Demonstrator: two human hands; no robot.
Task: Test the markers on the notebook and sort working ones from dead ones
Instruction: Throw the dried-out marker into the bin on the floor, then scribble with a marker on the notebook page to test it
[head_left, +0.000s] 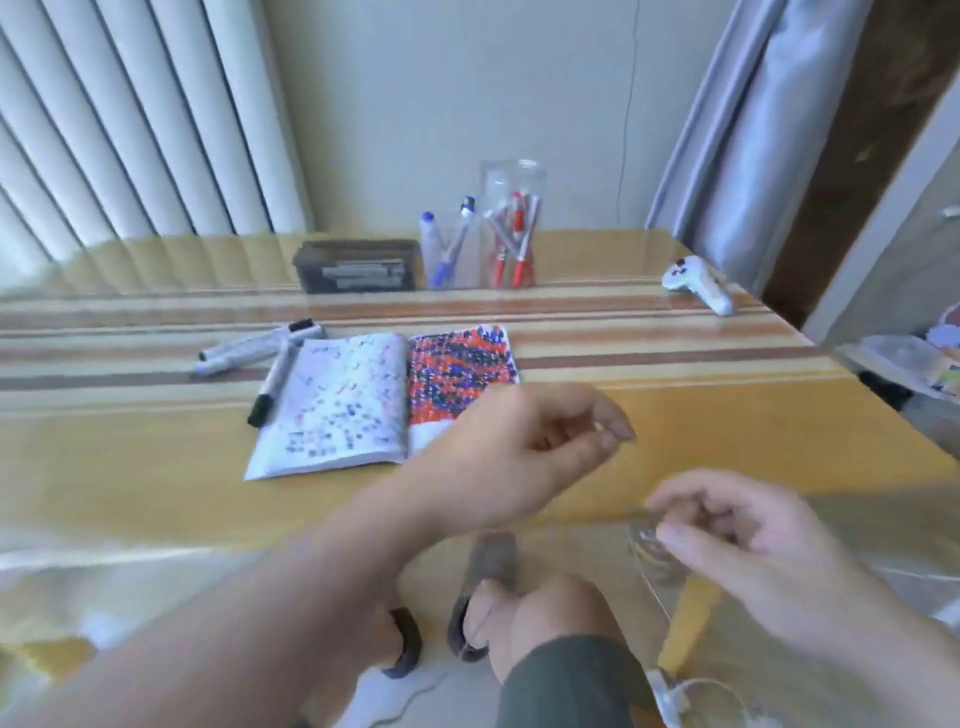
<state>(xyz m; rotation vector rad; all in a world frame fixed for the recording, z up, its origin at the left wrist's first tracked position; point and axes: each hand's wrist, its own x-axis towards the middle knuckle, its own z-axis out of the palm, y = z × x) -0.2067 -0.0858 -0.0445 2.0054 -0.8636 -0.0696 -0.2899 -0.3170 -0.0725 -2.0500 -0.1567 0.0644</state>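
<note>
The room had pale walls, white vertical blinds (119, 119) on one side and a grey curtain (753, 119) on the other, and between them stood a glossy yellow desk (727, 415) with brown and cream stripes across it. The open notebook (374, 400) lay flat near the middle of the desk — its left page dotted with scattered marks, its right page nearly filled with red and blue scribble.

Beyond the notebook, along the desk's far edge, sat a dark rectangular box (357, 266), then a clear cup (451, 254) holding blue-capped markers, then a taller clear jar (512, 228) holding red markers. Far to the right of the notebook a white game controller (698, 283) rested near the desk's corner. Just left of the notebook lay three grey markers (260, 348) with black caps, one of them touching the left page's edge.

Nearer the camera than the notebook, the left hand (524, 462) hovered above the desk, blurred, its fingers (613, 431) drawn together at the tips; whether they pinched anything could not be told. The right hand (753, 545) was lower and to the right of the notebook, at the desk's near edge, fingers curled in around something clear and smeared — what it was could not be told.

Below the desk edge, feet in dark sandals (467, 623) stood on the pale floor.
</note>
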